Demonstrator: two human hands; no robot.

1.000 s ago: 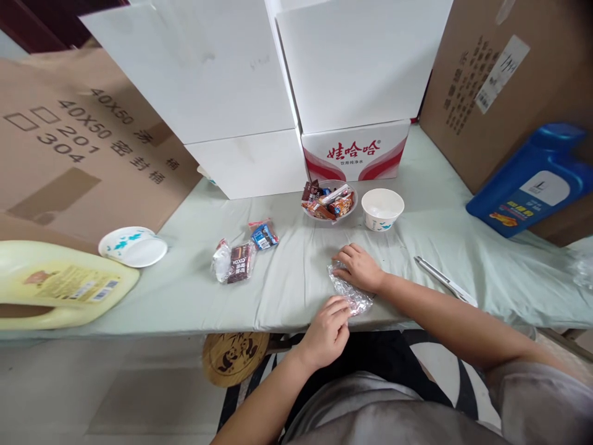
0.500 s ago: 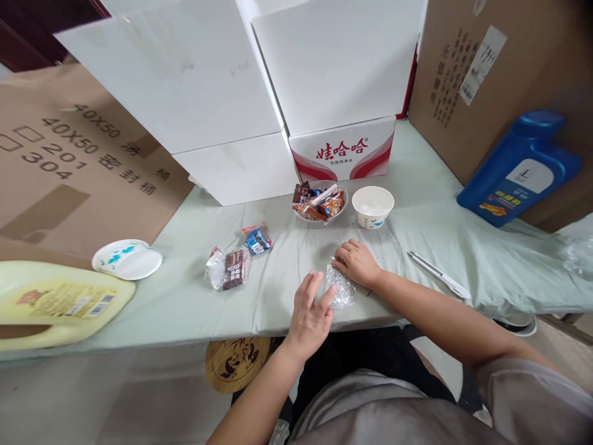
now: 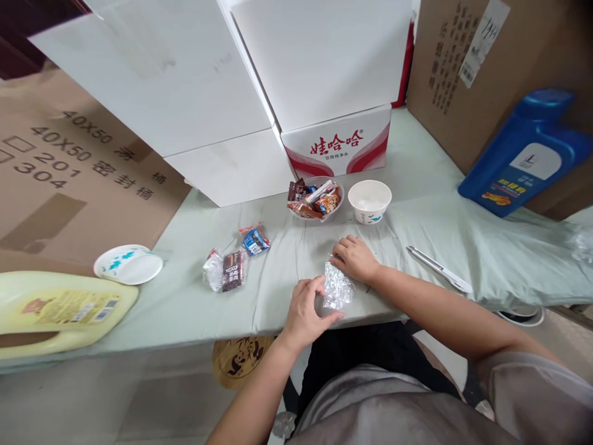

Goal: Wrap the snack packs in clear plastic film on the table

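A crinkled piece of clear plastic wrap (image 3: 339, 288) lies flat near the table's front edge. My right hand (image 3: 356, 258) rests on its far end, fingers curled over the plastic and pressing it to the cloth. At the wrap's left side, my left hand (image 3: 306, 312) is open, thumb and fingers spread apart around the near left corner. A clear bowl (image 3: 341, 207) of wrapped snacks stands beyond my hands, beside a white paper bowl (image 3: 370, 196) with something pale inside. Left of my hands lie a brown cocoa packet (image 3: 233, 272) in clear plastic and a blue snack packet (image 3: 255, 240).
A white utility knife (image 3: 438, 269) lies right of my right forearm. A blue bottle (image 3: 521, 164) leans at the right. A yellow jug (image 3: 60, 315) and a tipped paper bowl (image 3: 127, 266) are at the left. White boxes (image 3: 319, 68) and brown cartons (image 3: 88, 167) line the back.
My left hand has turned and shifted slightly left, its thumb now stretched toward the wrap's near edge. The right hand stays on the wrap, which looks flatter. The view has shifted a little.
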